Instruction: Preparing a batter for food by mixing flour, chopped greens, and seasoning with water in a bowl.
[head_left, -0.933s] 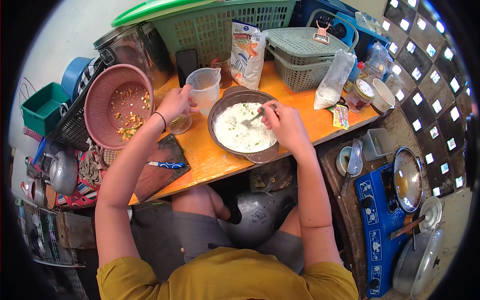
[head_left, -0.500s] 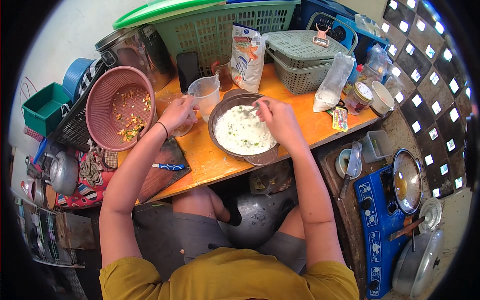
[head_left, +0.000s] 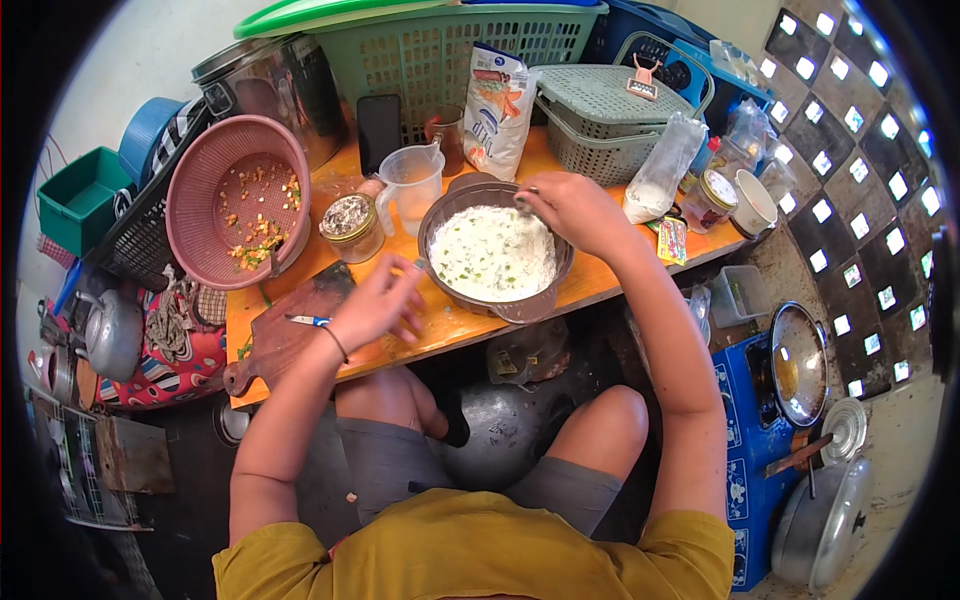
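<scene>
A brown bowl (head_left: 466,290) with side handles holds white flour-like powder (head_left: 490,258) mixed with green bits. Over its far right rim, my right hand (head_left: 572,212) is closed on a spoon (head_left: 523,207), most of which is hidden by the fingers. My left hand (head_left: 378,308) is empty, with fingers spread, just left of the bowl and above the table edge. Behind it stands a glass jar (head_left: 353,230) with a speckled lid. A clear measuring jug (head_left: 412,187) is between the jar and the bowl.
At the left sit a pink colander (head_left: 185,205) with chopped vegetables and a wooden board (head_left: 290,335) with a knife (head_left: 308,320). A flour bag (head_left: 497,115), a phone (head_left: 379,135) and a lidded basket (head_left: 610,125) line the back. A blue stove (head_left: 752,420) with a pan is at the right.
My left hand has come away from beside the jug toward me, and its fingers have opened; the jar now shows. My right hand has shifted to the bowl's far right rim.
</scene>
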